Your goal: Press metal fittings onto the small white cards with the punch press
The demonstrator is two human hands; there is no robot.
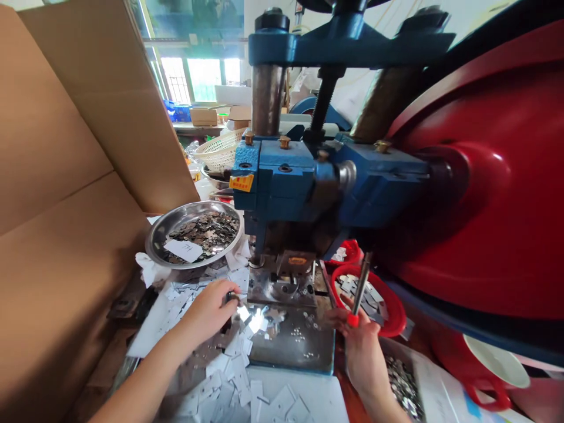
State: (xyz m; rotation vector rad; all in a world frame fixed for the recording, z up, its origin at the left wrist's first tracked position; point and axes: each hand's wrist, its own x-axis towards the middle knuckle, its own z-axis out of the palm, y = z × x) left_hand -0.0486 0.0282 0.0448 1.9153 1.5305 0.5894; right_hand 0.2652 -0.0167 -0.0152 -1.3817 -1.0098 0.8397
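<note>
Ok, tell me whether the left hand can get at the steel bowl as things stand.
Probably yes: the steel bowl sits open just beyond the left hand, with only low, flat pieces apparently between them. That hand seems to hold a dark object, though.

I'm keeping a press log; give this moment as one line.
left hand: holding small dark object | right hand: at red-tipped rod | steel bowl: metal pieces, white tag

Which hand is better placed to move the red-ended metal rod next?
Probably the right hand: it is at the red end of the metal rod. The left hand is farther away, near loose metal pieces.
</note>
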